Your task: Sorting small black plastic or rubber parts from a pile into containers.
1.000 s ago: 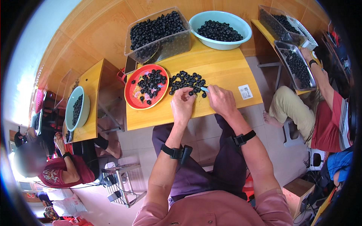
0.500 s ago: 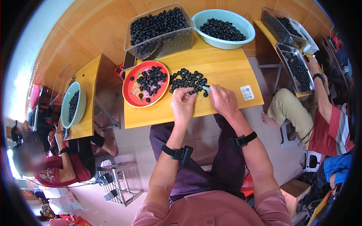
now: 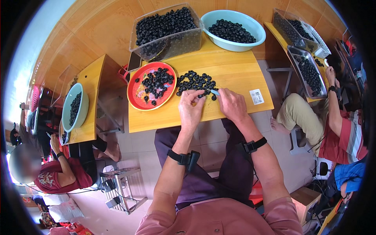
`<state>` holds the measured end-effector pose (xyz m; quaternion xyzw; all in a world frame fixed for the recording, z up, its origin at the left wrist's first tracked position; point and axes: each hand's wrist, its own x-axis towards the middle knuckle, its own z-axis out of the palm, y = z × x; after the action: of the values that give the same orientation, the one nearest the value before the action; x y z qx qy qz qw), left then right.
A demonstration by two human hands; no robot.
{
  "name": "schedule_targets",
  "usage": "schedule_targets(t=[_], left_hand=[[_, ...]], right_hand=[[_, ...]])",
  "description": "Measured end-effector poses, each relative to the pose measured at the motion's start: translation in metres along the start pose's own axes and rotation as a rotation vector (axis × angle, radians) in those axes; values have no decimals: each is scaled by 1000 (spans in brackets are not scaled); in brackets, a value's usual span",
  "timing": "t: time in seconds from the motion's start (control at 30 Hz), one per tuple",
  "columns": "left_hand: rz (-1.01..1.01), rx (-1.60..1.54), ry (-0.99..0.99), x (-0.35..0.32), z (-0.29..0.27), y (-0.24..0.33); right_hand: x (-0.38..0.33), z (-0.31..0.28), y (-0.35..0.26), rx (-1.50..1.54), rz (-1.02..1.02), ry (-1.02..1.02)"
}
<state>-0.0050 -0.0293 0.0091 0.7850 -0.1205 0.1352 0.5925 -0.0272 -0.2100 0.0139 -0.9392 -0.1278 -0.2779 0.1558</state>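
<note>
Yellow counter (image 3: 231, 70). Right of red plate (image 3: 134, 91): loose black rings (image 3: 196, 81); left hand (image 3: 190, 111), grip pinching dark ring (image 3: 200, 96); right hand (image 3: 232, 103) grasping blue tool (image 3: 215, 92). Weak pinch could make tool skid.

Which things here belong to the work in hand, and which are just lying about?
In use, it seems:
Left hand, pinching a black ring
Right hand, holding a pale-blue tool
Loose black rings
Red plate
Clear bin
Blue basin

Apparently unrelated:
White label
Metal rack
Cardboard box
</note>
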Motion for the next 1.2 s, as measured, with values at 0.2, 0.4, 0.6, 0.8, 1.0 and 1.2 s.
schedule_targets(t=[0.2, 0.4, 0.6, 0.8, 1.0, 1.2], left_hand=[[-16, -28, 2, 0, 4, 0], [-100, -37, -51, 0, 2, 3], [-99, -90, -32, 0, 5, -2], [-121, -140, -38, 0, 5, -1], [-218, -253, -89, 1, 3, 3], [-232, -415, -84, 0, -1, -3]], right_hand=[[-1, -2, 0, 10, -26, -7], [0, -7, -3, 64, -124, 34], [2, -8, -5, 64, -140, 21], [1, -7, -5, 57, -131, 24], [1, -6, -3, 83, -139, 32], [2, -2, -3, 50, -81, 32]])
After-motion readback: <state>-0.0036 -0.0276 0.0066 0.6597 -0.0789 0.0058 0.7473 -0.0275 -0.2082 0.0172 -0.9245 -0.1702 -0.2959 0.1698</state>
